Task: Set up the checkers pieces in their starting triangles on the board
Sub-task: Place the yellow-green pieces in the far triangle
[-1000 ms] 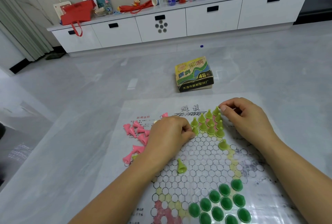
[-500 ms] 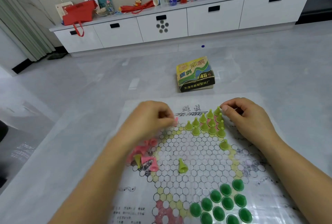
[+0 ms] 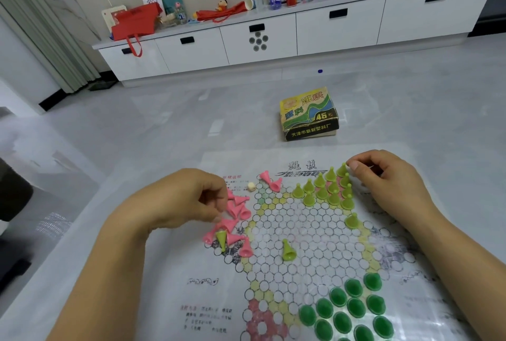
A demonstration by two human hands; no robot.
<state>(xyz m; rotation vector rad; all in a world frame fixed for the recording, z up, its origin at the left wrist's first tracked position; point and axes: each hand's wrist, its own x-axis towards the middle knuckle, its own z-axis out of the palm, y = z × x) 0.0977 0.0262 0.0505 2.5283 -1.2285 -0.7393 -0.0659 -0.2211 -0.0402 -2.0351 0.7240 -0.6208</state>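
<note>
Pinching a light-green piece (image 3: 342,170) at the board (image 3: 301,231)'s far tip, the right hand (image 3: 388,184) could topple neighbouring pieces (image 3: 325,190). The left hand (image 3: 180,201) curls over pink pieces (image 3: 241,209), grip unclear.

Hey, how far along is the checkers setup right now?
Dark green triangle looks set. Light green triangle is nearly filled, right hand at its tip; three light green strays remain. Left hand is at the pink heap, none placed yet.

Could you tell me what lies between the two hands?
Between left hand and right hand, head view: pink pieces, a die, standing light-green pieces.
</note>
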